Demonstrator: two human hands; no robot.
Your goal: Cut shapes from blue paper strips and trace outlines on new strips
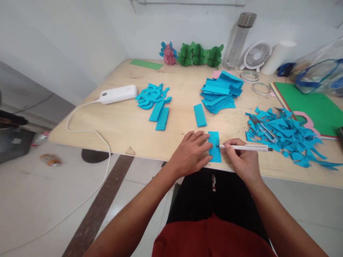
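A blue paper strip [217, 155] lies at the table's front edge, with a faint curved outline drawn on it. My left hand [191, 151] rests flat with fingers spread, its fingertips pressing the strip's left side. In my right hand [242, 159] is a white pen [248, 147], held nearly level, its tip touching the strip's right part. Just beyond them lies a single folded blue strip [200, 115]. Farther back is a pile of folded blue strips [221, 91]. To the left sits a heap of cut blue paper shapes [152, 95], two uncut-looking strips [162, 118] beside it.
Blue scraps [289, 134] with a cutter [264, 128] among them spread at right, near green paper sheets [318, 105]. Along the wall stand green paper figures [198, 54], a pink one [169, 53], a bottle [239, 41] and a small fan [257, 55]. A white corded device [119, 94] lies left.
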